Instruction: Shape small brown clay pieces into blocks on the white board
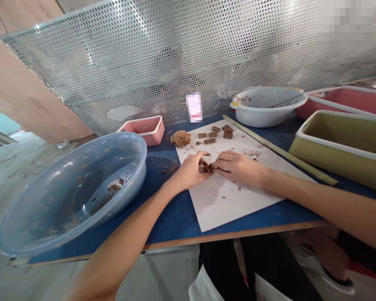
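Note:
Low over a white sheet (213,209), my left hand (190,170) and my right hand (241,168) meet at a small piece of brown clay (208,168). The left thumb and fingers curve around its left side. From the right, bent fingers press against the same piece, and a thin dark edge shows beneath them that I cannot make out. Farther back on the sheet lie several short shaped clay pieces (210,141). A rough clay lump (180,138) rests at the sheet's far left corner. Brown crumbs are scattered around both hands.
On the blue table (181,217), a large blue basin (112,217) stands left and a small pink tub (154,131) behind it. A bamboo strip (278,149) lies along the sheet's right side. Beyond are a white basin (259,117) and an olive trough (341,152). Perforated metal (112,62) borders the back.

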Demonstrator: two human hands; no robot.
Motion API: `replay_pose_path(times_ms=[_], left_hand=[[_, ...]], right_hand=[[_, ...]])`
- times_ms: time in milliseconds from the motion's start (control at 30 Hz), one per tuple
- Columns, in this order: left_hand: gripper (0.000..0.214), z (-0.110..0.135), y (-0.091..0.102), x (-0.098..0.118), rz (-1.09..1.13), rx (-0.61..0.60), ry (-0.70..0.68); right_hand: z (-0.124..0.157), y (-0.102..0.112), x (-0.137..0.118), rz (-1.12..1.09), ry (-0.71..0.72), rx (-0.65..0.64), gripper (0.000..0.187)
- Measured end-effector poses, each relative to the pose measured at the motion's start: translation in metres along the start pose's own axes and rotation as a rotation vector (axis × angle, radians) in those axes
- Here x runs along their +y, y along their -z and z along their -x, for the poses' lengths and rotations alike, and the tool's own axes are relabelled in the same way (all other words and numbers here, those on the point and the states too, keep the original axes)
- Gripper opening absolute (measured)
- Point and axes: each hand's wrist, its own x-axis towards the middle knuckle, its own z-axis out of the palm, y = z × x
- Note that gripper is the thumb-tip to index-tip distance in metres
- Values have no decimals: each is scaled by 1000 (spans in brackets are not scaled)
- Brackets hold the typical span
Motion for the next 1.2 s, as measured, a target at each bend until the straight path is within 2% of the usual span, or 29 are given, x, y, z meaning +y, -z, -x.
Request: replay_pose_path(times_ms=[633,833,1067,1200], left_hand=[[61,0,-1,-4,-13,13,-6],[63,0,-1,-3,-15,13,0],[62,0,1,-2,23,-2,-9],[61,-1,1,-5,36,-1,-15]], right_hand=[[1,-2,-1,-72,-42,0,27],[2,1,-3,-59,-108,52,16],[0,4,0,5,12,15,28],[0,2,4,19,40,4,28]])
